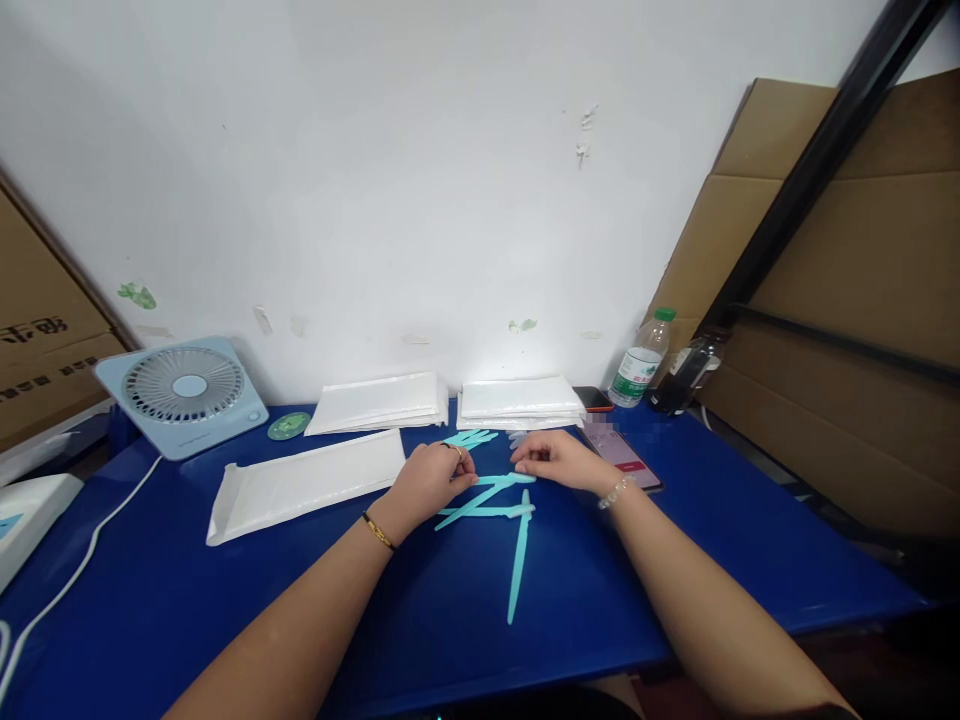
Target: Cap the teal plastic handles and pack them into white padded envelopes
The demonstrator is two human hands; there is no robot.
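Note:
Several teal plastic sticks lie crossed on the blue table; one teal stick (517,570) points toward the front edge. My left hand (439,475) pinches the left end of the uppermost teal stick (495,481). At that stick's right end is my right hand (551,460), its thumb and index finger curled close together; whether they grip it is too small to tell. Behind my hands lies a small bunch of teal pieces (472,438), with pale translucent pieces (517,438) beside my right fingers.
White padded envelopes (379,400) lie in two stacks by the wall, and a single envelope (307,485) rests at left. A fan (187,385) and its cable are farther left. Phones (626,460), a water bottle (640,365) and a dark bottle (686,375) stand or lie at right.

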